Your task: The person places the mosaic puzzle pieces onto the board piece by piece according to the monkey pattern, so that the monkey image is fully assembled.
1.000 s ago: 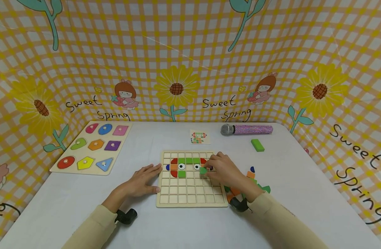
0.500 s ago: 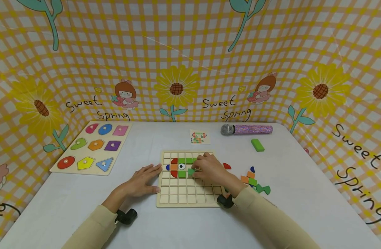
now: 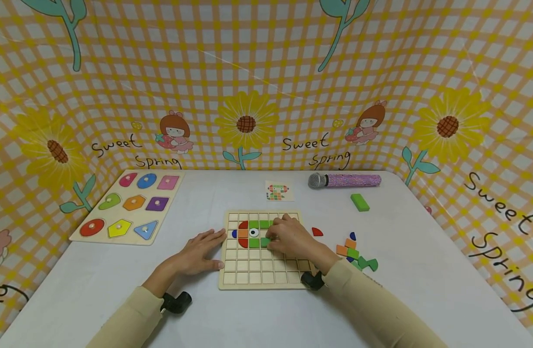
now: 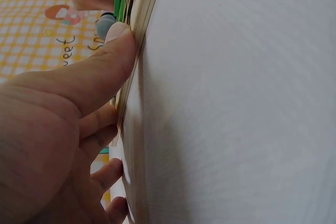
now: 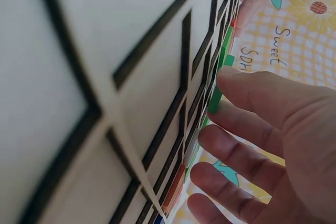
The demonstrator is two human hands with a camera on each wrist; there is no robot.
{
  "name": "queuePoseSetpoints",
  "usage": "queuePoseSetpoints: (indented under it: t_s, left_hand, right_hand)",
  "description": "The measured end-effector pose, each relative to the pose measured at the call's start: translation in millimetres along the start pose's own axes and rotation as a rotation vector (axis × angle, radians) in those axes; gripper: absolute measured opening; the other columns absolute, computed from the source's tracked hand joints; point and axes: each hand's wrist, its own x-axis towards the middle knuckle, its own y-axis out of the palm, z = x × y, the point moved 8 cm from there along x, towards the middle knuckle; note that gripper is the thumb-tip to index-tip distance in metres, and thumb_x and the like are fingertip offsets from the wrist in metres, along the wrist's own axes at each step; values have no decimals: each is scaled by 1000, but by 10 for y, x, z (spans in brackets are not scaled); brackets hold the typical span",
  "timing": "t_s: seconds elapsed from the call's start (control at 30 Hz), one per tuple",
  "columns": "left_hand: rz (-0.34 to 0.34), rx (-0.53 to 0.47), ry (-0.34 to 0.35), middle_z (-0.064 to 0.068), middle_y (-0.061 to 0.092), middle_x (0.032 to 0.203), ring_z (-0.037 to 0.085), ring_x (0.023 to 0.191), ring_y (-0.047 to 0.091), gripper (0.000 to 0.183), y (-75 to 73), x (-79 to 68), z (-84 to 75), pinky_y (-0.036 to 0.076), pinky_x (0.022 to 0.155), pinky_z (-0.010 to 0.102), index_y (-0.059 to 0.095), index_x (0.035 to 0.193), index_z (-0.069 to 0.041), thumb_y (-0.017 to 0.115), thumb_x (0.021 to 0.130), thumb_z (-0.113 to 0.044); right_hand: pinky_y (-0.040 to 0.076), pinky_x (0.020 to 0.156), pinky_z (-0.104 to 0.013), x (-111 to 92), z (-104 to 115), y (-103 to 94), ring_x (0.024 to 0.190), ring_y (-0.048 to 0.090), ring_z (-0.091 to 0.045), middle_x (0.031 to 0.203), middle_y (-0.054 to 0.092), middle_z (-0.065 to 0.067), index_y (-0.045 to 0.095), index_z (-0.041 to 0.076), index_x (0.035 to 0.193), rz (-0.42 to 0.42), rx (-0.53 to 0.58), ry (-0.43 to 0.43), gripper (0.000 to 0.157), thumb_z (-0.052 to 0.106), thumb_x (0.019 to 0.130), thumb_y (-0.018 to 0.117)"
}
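My right hand (image 3: 294,239) is over the wooden grid board (image 3: 268,286). Its thumb and index finger pinch a green square tile (image 3: 265,242), seen close up as a green edge in the right wrist view (image 5: 216,97). That tile is at the grid, right beside another green tile (image 3: 254,243). Left of it on the board are red curved tiles (image 3: 243,225), an orange tile (image 3: 243,233) and a round eye tile (image 3: 253,232). The board's upper right part is hidden behind the right hand. My left hand (image 3: 201,253) touches the board's left edge with extended fingers and thumb.
Several loose tiles (image 3: 353,253) lie right of the board, with a red quarter-round tile (image 3: 317,232) nearer to it. Behind are a picture card (image 3: 278,191), a glittery microphone (image 3: 352,181) and a green block (image 3: 360,203). A knobbed shape puzzle (image 3: 141,192) lies far left.
The right hand has moved left across the board with the green tile and lowered it beside the other green tile. My left hand has stayed at the board's edge.
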Motion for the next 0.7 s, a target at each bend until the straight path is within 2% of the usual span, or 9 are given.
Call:
queuePoseSetpoints:
  t_s: [0.7]
  left_hand:
    - [-3,6,12,9,25,157,38,145,15,75,-13,-7,-19,14,109,67,31,148,-9,65,87,-36]
  right_hand:
    - [34,70,-28,-67,-72,-76,81,44,-14,90,65,3,74,16,98,-43,-2,-7,21,27,80,74]
